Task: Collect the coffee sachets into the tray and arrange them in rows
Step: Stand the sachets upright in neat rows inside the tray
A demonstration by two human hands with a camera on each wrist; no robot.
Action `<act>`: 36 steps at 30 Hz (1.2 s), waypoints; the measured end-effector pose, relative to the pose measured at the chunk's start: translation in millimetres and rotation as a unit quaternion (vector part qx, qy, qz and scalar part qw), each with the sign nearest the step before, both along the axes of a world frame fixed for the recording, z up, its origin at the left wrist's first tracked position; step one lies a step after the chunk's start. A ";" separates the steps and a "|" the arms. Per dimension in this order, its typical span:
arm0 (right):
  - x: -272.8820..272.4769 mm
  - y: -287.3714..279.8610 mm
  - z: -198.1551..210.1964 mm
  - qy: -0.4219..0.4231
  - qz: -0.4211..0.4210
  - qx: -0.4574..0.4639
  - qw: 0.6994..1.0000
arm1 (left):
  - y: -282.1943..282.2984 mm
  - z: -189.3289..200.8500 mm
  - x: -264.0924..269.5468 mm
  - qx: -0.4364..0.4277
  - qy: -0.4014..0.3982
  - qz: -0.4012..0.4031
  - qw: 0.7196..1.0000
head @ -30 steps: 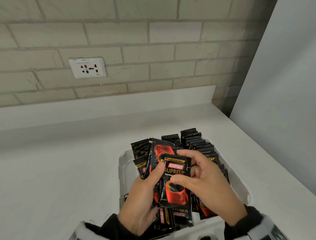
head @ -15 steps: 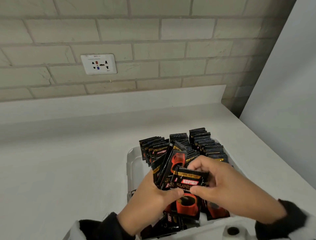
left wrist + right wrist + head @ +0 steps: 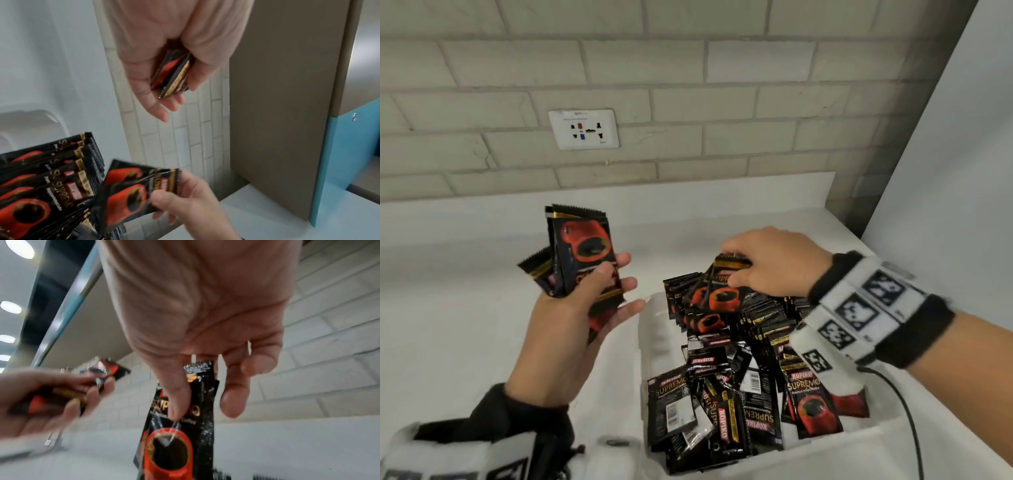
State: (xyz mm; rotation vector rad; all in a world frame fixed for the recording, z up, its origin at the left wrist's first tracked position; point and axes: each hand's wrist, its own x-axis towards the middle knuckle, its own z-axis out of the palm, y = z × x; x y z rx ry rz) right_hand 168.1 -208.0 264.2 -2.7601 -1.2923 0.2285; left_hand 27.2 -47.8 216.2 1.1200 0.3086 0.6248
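Sachets [image 3: 743,359] in tray [image 3: 654,335] on counter [image 3: 465,308]

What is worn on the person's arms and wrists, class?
Both hands are bare. The right wrist carries a black band with a white block bearing black-and-white square markers, and a thin black cable trails from it. The left wrist shows a black cuff and similar white marker block.

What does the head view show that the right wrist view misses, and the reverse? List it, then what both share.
Only the head view: the white tray with standing rows of sachets at the back, a loose pile of sachets at the front, and the wall socket.
Only the right wrist view: ceiling lights and the underside of the right thumb pressed on the sachet's face.
Both: the right hand pinching one sachet by its top, and the left hand holding a bundle of sachets.
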 end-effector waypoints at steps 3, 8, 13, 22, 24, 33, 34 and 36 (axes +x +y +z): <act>-0.6 22.1 -21.4 -0.061 0.059 -0.068 0.994 | 2.3 -3.1 -4.7 -0.007 0.012 0.006 1.000; -2.0 48.3 -44.2 -0.126 0.098 -0.160 0.974 | 4.9 -7.9 -9.5 -0.010 0.027 -0.004 1.000; -1.5 58.6 -60.1 -0.100 0.100 -0.187 0.972 | 8.6 -10.7 -11.0 -0.017 0.046 -0.017 0.999; 9.6 63.1 -56.9 -0.010 0.066 -0.188 0.980 | 5.9 -13.8 -4.0 -0.054 0.078 -0.043 0.995; 10.5 59.3 -50.5 0.005 0.064 -0.198 0.978 | 6.4 -15.6 -4.4 -0.058 0.087 -0.044 0.994; -8.5 29.1 -38.5 0.033 0.156 -0.270 0.950 | 6.0 -18.8 -3.4 -0.064 0.100 -0.050 0.992; -11.8 28.9 -42.3 0.022 0.170 -0.277 0.945 | 5.3 -18.7 -3.5 -0.063 0.101 -0.053 0.992; -17.3 30.4 -52.2 -0.014 0.198 -0.286 0.937 | 3.2 -18.2 -3.6 -0.059 0.101 -0.059 0.991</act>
